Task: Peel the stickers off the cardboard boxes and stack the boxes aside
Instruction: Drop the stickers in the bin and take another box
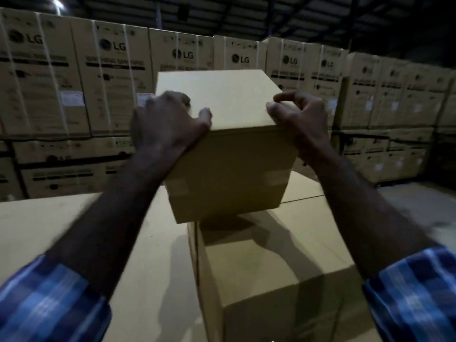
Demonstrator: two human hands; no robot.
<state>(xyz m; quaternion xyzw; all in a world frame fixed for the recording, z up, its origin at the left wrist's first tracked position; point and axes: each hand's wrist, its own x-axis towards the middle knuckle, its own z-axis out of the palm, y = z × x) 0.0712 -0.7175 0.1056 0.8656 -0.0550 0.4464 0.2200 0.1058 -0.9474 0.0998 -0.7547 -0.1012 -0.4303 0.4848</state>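
Observation:
A plain brown cardboard box (227, 154) is held up at chest height, tilted toward me. My left hand (167, 119) grips its near left top corner, thumb on the top face. My right hand (298, 117) grips the near right top corner, fingers curled over the edge. Strips of clear tape show on its front face. Below it sits a second plain cardboard box (271, 272), its near left edge under the held one. I see no sticker on either box.
A large flat cardboard surface (49, 230) spreads out on the left and behind the lower box. Stacked printed appliance cartons (111, 77) wall off the whole background. Bare concrete floor (419, 206) shows at the right.

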